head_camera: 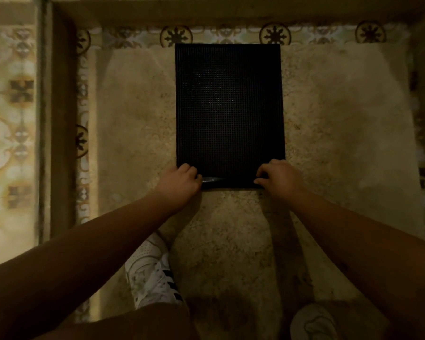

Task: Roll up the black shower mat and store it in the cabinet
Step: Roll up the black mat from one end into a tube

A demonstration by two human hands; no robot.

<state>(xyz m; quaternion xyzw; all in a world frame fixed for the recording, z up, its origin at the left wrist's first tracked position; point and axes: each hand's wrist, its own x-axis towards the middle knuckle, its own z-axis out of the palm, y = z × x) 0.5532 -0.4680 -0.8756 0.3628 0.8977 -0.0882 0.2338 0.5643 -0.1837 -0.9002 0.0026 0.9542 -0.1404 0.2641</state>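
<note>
The black shower mat [230, 109] lies mostly flat on the beige stone shower floor, a studded rectangle stretching away from me. Its near edge is curled up into a narrow first roll, and a strip of smooth underside shines there. My left hand [180, 182] grips the near left corner of that curled edge. My right hand [280, 176] grips the near right corner, fingers bent over the roll. No cabinet is in view.
A patterned tile border [275, 35] runs along the far side and the left side of the floor. A raised stone curb [57, 119] stands at the left, with patterned floor beyond it. My white shoes [149, 271] stand on the floor below my arms.
</note>
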